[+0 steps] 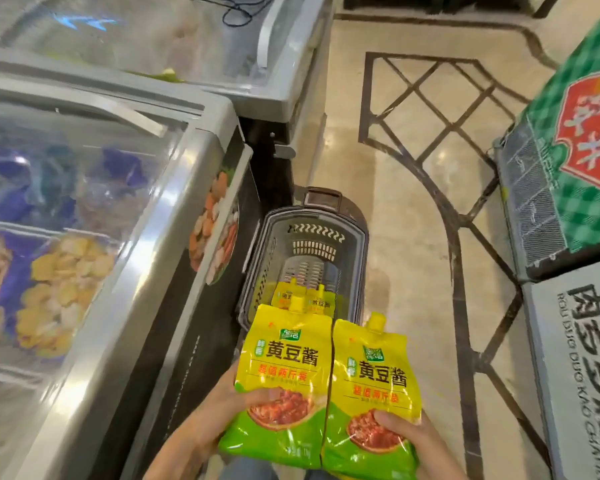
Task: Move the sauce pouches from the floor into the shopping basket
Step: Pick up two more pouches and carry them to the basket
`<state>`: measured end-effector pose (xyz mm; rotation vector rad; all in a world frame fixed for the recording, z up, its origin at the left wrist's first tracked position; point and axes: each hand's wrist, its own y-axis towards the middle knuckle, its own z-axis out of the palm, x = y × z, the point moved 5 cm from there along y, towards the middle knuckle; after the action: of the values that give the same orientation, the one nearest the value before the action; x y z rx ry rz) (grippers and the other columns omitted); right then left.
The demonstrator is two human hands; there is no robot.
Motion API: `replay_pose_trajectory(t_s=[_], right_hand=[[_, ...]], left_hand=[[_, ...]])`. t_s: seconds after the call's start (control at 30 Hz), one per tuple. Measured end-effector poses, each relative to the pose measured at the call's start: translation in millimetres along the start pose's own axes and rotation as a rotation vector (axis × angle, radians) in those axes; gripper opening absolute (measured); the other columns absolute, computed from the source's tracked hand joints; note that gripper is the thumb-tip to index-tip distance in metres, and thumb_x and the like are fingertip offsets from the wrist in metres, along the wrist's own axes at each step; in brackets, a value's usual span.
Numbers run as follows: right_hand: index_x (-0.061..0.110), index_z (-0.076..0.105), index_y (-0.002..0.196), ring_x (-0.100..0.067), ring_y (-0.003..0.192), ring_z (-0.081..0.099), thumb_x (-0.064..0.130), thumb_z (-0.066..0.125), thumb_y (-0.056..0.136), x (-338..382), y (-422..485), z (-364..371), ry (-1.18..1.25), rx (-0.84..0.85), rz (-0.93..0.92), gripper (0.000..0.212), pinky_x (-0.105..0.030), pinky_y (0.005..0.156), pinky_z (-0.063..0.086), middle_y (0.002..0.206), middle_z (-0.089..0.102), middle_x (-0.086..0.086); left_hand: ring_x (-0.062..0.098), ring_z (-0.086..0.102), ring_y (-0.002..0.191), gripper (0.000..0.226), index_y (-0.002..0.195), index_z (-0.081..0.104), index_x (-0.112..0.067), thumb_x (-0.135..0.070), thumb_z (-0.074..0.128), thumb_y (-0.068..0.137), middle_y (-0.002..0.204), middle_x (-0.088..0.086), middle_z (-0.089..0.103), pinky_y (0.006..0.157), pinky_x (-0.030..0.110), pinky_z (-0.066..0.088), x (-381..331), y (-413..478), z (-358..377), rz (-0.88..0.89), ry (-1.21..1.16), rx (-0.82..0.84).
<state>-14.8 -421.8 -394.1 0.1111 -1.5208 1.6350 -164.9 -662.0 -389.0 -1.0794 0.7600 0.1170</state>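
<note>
Head view: the left hand (219,410) grips one sauce pouch (284,358) by its bottom, the right hand (413,433) a second pouch (378,372), thumbs in front, just short of the shopping basket (361,268). Soft, slick and likely heavy, they seem best held low.

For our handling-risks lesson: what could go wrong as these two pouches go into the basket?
The left hand and right hand grip the left pouch and right pouch only near the bottom, so either might slip. The basket already holds pouches at its near end; these may land on their spouts.
</note>
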Motion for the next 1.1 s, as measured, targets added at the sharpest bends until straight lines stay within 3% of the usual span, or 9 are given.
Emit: replay_pose_trajectory(t_s=[0.2,0.3,0.47,0.53,0.67,0.8,0.87,1.0,1.1], right_hand=[[0.019,0.064,0.112,-0.031,0.080,0.075,0.036,0.098,0.004,39,110,-34,0.052,0.004,0.114,0.114,-0.043,0.059,0.060,0.096,0.077,-0.011],[0.018,0.062,0.119,-0.034,0.092,0.073,0.035,0.100,0.012,41,166,-47,0.036,-0.010,0.133,0.114,-0.055,0.082,0.057,0.105,0.075,-0.013],[0.016,0.065,0.115,-0.039,0.096,0.071,0.025,0.097,0.023,17,248,-68,0.087,-0.106,0.180,0.098,-0.059,0.090,0.053,0.108,0.074,-0.019],[0.014,0.065,0.117,-0.039,0.102,0.069,0.035,0.100,0.018,10,275,-77,0.035,-0.172,0.179,0.107,-0.060,0.098,0.047,0.108,0.074,-0.017],[0.017,0.066,0.118,-0.029,0.102,0.071,0.049,0.095,0.022,24,317,-86,-0.166,-0.220,0.106,0.105,-0.046,0.089,0.053,0.104,0.077,-0.008],[0.018,0.063,0.119,-0.008,0.084,0.073,0.033,0.093,0.031,55,356,-77,-0.415,-0.118,0.036,0.094,-0.016,0.066,0.054,0.095,0.078,0.002],[0.019,0.063,0.117,0.001,0.073,0.071,0.031,0.097,0.024,67,380,-69,-0.540,-0.060,-0.014,0.100,-0.008,0.060,0.050,0.088,0.078,0.007],[0.037,0.060,0.125,-0.001,0.096,0.071,0.000,0.090,0.059,87,443,-40,-0.686,0.113,-0.091,0.082,-0.014,0.081,0.054,0.105,0.075,0.015],[0.057,0.051,0.121,0.002,0.101,0.066,0.028,0.086,0.064,100,516,-21,-1.023,0.249,-0.145,0.073,-0.028,0.092,0.053,0.110,0.069,0.025]], left_hand=[[0.037,0.070,0.108,0.084,0.133,0.053,-0.013,-0.019,0.088,0.058,0.120,0.016,0.072,0.083,0.040,0.059,-29,109,-2,-0.042,-0.047,-0.083],[0.037,0.069,0.110,0.078,0.132,0.054,-0.015,-0.019,0.087,0.061,0.122,0.016,0.071,0.086,0.042,0.059,-24,170,-14,-0.081,-0.056,-0.079],[0.035,0.069,0.111,0.090,0.136,0.050,-0.016,-0.021,0.092,0.056,0.121,0.013,0.071,0.098,0.054,0.053,11,271,-53,-0.139,0.045,-0.135],[0.026,0.073,0.102,0.087,0.129,0.053,-0.021,-0.022,0.097,0.053,0.113,0.006,0.075,0.088,0.045,0.058,25,306,-67,-0.158,0.081,-0.200],[0.014,0.072,0.100,0.096,0.121,0.053,-0.024,-0.034,0.098,0.037,0.109,0.003,0.075,0.090,0.032,0.055,46,377,-92,-0.088,0.220,-0.309],[0.018,0.063,0.102,0.075,0.117,0.052,-0.021,0.000,0.094,0.057,0.107,-0.003,0.068,0.083,0.023,0.048,73,453,-119,-0.045,0.317,-0.343],[0.018,0.062,0.107,0.078,0.125,0.051,-0.015,-0.004,0.093,0.060,0.113,0.001,0.067,0.086,0.027,0.046,84,486,-127,-0.055,0.376,-0.338],[0.021,0.058,0.123,0.098,0.135,0.047,-0.010,-0.027,0.098,0.053,0.131,0.006,0.063,0.107,0.035,0.042,108,539,-149,-0.080,0.424,-0.338],[0.017,0.059,0.120,0.121,0.136,0.047,-0.012,-0.056,0.094,0.033,0.130,0.002,0.063,0.108,0.034,0.043,127,571,-167,-0.104,0.407,-0.345]])
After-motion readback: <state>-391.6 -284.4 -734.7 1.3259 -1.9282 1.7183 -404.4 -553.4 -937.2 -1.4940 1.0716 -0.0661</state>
